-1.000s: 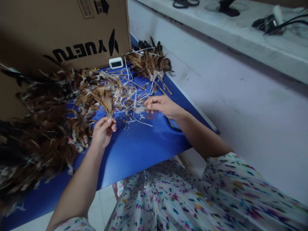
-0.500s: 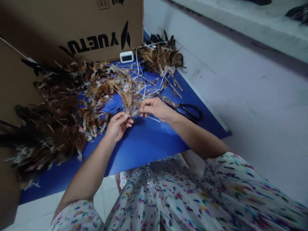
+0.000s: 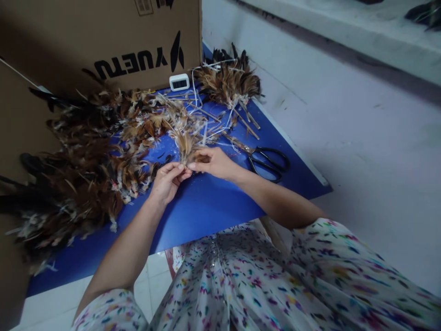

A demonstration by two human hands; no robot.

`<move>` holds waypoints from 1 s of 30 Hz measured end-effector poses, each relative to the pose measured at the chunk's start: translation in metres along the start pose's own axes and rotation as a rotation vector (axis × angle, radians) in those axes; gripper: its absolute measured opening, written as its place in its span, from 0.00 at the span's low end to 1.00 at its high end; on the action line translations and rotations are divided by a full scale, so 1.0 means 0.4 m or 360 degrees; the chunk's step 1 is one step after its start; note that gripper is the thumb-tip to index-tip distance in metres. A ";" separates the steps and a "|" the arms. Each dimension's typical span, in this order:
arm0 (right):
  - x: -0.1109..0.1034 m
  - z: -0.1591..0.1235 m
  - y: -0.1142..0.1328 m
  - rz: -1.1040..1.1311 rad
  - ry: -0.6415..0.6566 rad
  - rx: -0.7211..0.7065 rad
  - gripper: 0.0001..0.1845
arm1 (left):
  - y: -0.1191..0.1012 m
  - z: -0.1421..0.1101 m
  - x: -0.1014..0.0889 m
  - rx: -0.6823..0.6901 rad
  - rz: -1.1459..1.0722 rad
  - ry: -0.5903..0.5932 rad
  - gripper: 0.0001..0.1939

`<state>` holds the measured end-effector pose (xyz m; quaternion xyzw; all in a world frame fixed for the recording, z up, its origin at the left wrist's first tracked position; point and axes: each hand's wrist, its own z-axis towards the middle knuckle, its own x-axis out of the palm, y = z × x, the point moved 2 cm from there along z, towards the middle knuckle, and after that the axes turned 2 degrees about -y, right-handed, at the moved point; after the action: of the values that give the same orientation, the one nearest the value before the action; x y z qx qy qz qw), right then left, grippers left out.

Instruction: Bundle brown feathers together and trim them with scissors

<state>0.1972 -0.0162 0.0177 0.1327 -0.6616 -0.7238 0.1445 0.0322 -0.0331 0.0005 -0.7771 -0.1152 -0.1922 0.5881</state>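
Left grip [image 3: 167, 181] and right grip [image 3: 217, 163] both pinch a brown feather bundle [image 3: 185, 143]; black-handled scissors [image 3: 255, 151] lie to their right.

Over the table [image 3: 206, 204], we located the left hand [image 3: 167, 181] and the right hand [image 3: 220, 163] side by side, with the base of a feather tuft [image 3: 186, 143] between them. Left of the left hand, we found the feather pile [image 3: 82, 177], extending toward the far side of the table. Right of the right hand, we identified the scissors [image 3: 255, 151]. Behind the scissors, near the wall [image 3: 344, 138], we noted the feather bundle [image 3: 227, 82]. Left of this bundle, we recorded the display unit [image 3: 179, 82], in front of the carton [image 3: 138, 37]
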 end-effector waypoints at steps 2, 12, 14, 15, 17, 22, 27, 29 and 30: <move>0.000 0.000 -0.004 -0.0054 -0.0039 -0.0041 0.11 | 0.000 -0.001 0.003 0.0007 0.0025 0.0006 0.12; 0.002 -0.001 -0.012 0.0102 -0.0275 -0.0017 0.15 | 0.002 -0.004 0.004 0.0030 0.0208 0.0035 0.15; 0.005 -0.001 -0.011 0.0151 -0.0294 -0.0029 0.15 | 0.003 -0.004 0.003 0.0033 0.0226 0.0045 0.15; 0.006 -0.001 -0.012 0.0174 -0.0301 -0.0033 0.14 | 0.004 -0.004 0.004 0.0033 0.0238 0.0048 0.16; 0.007 -0.001 -0.014 0.0211 -0.0315 -0.0027 0.13 | 0.005 -0.005 0.004 0.0036 0.0268 0.0057 0.16; 0.006 -0.002 -0.018 0.0246 -0.0356 0.0036 0.08 | 0.007 -0.006 0.005 0.0058 0.0306 0.0090 0.15; 0.006 -0.005 -0.020 0.0258 -0.0367 0.0031 0.08 | 0.010 -0.004 0.003 0.0066 0.0333 0.0082 0.14; 0.006 -0.006 -0.021 0.0274 -0.0365 0.0025 0.09 | 0.012 -0.003 0.002 0.0065 0.0345 0.0074 0.14; 0.006 -0.007 -0.021 0.0278 -0.0364 0.0026 0.10 | 0.013 -0.003 0.001 0.0063 0.0353 0.0068 0.14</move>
<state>0.1958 -0.0190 0.0090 -0.0077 -0.6887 -0.7134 0.1296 0.0343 -0.0357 -0.0034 -0.7690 -0.0196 -0.1403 0.6233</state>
